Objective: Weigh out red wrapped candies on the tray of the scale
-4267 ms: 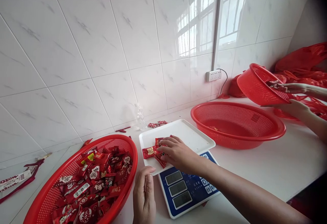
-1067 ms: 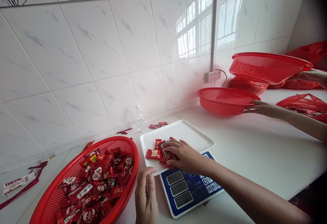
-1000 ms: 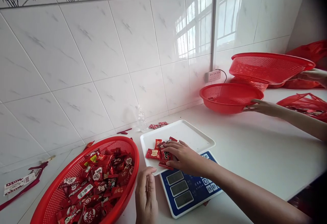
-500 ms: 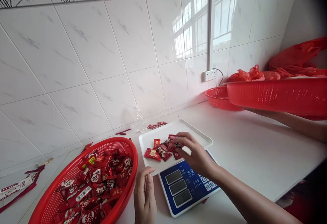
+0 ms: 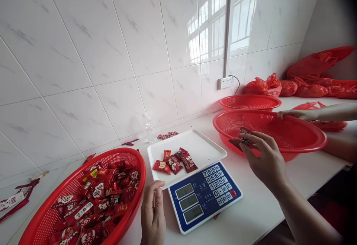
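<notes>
My right hand [image 5: 264, 159] is raised over the counter, pinching a few red wrapped candies [image 5: 241, 138] at the near rim of a large empty red basket [image 5: 306, 146]. My left hand [image 5: 153, 215] rests on the counter with its fingers curled, between the candy-filled red basket [image 5: 52, 215] and the blue scale [image 5: 203, 196]. It holds nothing that I can see. Several red candies [image 5: 175, 162] lie on the scale's white tray [image 5: 203, 146].
Another person's hand [image 5: 297, 114] holds the far rim of the large empty basket. A smaller red basket [image 5: 251, 102] sits behind it, near a wall socket [image 5: 225, 82]. Red plastic bags [image 5: 315, 85] pile at the right. Loose wrappers [image 5: 16, 198] lie far left.
My right hand lifted some candies off the white tray and carried them right to the big basket. The other person set that basket down on the counter beside the scale.
</notes>
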`<state>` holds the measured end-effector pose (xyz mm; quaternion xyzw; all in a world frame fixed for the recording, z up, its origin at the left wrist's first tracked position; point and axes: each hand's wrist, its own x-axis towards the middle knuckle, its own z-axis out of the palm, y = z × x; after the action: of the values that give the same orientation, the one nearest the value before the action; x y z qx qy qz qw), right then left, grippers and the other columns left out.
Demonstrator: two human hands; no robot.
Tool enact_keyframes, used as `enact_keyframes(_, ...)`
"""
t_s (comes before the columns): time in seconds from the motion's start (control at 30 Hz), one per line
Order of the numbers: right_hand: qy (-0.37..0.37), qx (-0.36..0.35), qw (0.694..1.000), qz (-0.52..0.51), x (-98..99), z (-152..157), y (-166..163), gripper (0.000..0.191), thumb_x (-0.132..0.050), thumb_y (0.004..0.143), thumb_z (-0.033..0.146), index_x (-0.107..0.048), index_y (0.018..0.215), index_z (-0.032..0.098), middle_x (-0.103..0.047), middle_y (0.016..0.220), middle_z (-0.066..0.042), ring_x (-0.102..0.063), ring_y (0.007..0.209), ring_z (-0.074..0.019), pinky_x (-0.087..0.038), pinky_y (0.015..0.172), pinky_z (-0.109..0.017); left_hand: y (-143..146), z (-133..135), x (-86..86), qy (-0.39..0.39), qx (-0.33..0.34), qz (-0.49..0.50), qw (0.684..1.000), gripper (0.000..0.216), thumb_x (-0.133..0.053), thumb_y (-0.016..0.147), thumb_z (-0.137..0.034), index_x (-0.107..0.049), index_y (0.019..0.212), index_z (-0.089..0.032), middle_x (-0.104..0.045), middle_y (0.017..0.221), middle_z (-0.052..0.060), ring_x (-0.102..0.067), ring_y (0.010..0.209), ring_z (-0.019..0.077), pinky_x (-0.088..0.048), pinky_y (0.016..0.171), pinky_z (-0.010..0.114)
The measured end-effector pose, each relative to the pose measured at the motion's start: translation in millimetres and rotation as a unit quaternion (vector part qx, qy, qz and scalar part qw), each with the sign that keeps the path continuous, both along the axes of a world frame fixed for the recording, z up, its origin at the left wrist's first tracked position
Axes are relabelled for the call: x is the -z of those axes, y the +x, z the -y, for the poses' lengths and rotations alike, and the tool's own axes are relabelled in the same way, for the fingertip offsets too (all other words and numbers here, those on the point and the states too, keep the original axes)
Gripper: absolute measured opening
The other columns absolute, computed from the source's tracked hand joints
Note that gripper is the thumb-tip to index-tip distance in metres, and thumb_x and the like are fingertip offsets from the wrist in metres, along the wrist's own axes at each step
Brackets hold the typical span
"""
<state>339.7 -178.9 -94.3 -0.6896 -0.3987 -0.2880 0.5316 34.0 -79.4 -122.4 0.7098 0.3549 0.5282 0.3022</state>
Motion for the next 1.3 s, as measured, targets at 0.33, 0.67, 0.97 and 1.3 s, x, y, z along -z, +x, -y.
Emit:
enact_keyframes(0.33,-0.171,0.086,0.981,0.013,8.6,-12.5,52.8,0.042,-0.039,0.090,0.040,-0.061,0.120,0.022,-0.051,0.130,-0.017,-0.059,0.107,-0.0381,-0.057,0.064,-0.051,-1.7,0.3,0.8,0.012,0.006,-0.009,1.000,0.038,-0.042,0.094,-0.049,-0.066,0.095,-0.019,-0.069,0.095,0.010,-0.066,0.091,0.0229,-0.055,0.077,0.032)
enact_keyframes(0.67,-0.260,-0.126,0.956,0.041,10.8,-50.1,-11.2,0.040,-0.042,0.091,0.045,-0.060,0.122,0.027,-0.051,0.137,-0.012,-0.052,0.122,-0.0316,-0.047,0.095,-0.056,-0.4,0.7,0.3,0.016,0.005,-0.010,1.000,0.037,-0.043,0.094,-0.048,-0.067,0.095,-0.020,-0.069,0.095,0.010,-0.066,0.091,0.0228,-0.054,0.078,0.032)
enact_keyframes(0.97,-0.466,-0.337,0.815,0.069,-27.1,-98.8,-79.9,0.055,-0.048,0.090,0.045,-0.045,0.140,0.022,-0.041,0.147,-0.015,-0.039,0.135,-0.0298,-0.034,0.108,-0.046,-0.7,-4.4,6.8,0.006,0.011,-0.004,1.000,0.039,-0.042,0.094,-0.050,-0.066,0.096,-0.020,-0.069,0.097,0.009,-0.063,0.093,0.0222,-0.051,0.081,0.032)
enact_keyframes(1.3,-0.480,-0.315,0.815,0.072,-24.3,-107.3,-75.3,0.049,-0.053,0.088,0.039,-0.051,0.133,0.020,-0.060,0.116,-0.015,-0.060,0.104,-0.0299,-0.045,0.087,-0.040,2.2,1.1,3.5,0.008,0.013,0.016,1.000,0.038,-0.044,0.094,-0.050,-0.067,0.094,-0.020,-0.069,0.095,0.008,-0.063,0.092,0.0221,-0.050,0.082,0.031)
